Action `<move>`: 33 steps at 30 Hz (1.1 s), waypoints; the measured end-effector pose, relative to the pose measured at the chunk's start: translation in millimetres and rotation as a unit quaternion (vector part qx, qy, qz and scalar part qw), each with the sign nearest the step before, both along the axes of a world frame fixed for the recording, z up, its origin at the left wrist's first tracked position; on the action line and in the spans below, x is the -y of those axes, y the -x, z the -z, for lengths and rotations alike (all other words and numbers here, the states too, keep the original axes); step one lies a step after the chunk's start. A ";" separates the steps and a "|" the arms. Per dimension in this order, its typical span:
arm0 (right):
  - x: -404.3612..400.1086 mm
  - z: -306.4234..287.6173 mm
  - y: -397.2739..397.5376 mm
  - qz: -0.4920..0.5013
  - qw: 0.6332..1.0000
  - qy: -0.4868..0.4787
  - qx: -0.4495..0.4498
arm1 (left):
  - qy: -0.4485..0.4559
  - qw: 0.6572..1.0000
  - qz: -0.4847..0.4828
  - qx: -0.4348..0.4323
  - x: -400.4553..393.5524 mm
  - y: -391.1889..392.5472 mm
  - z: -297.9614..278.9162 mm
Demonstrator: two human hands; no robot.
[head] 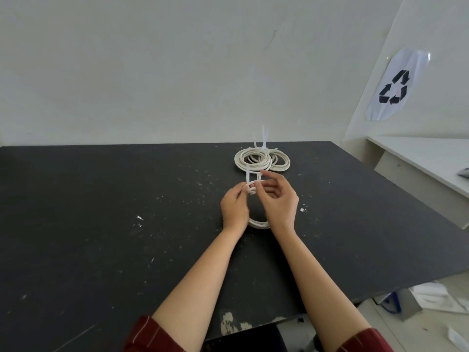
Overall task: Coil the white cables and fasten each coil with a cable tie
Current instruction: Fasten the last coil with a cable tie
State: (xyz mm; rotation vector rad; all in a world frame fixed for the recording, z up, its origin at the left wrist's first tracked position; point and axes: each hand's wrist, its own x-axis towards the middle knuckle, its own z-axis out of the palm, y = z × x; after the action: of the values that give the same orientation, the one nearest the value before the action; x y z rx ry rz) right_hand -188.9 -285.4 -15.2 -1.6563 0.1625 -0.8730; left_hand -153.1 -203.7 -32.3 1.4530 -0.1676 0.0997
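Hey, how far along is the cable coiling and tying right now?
Done: two tied coils lie at the table's far side, tie tails sticking up. In hand: the left hand and right hand hold a third coil while fitting a cable tie around it; it doesn't look cinched yet. No other loose cables are visible.

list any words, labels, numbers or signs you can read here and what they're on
No readable words, brands or numbers anywhere in the view.
Recycling symbol: three black chasing arrows, no lettering, on a white sheet stuck to the right-hand wall.
Cable tie, cable coils and black table: no markings visible.
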 end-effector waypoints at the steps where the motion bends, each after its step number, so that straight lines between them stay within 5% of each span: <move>1: -0.7 0.2 -0.8 0.003 1.000 -0.001 -0.002 | -0.012 1.000 -0.004 0.011 0.1 0.2 0.6; 15: -7.1 6.1 -3.3 0.034 0.994 -0.105 0.019 | -0.232 0.959 -0.022 0.164 -7.3 -4.9 1.5; 29: -7.2 6.0 -1.3 0.037 0.983 -0.178 0.032 | -0.303 0.925 -0.024 0.226 -10.1 -5.4 3.6; 33: -7.1 6.8 -0.2 0.051 0.992 -0.114 0.034 | -0.308 0.923 -0.022 0.229 -11.2 -5.2 3.8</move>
State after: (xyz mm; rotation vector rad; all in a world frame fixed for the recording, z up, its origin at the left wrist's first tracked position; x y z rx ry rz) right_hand -188.8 -278.3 -22.0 -1.4128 0.2918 -0.9506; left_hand -147.9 -192.5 -36.1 2.0461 -0.5901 0.4601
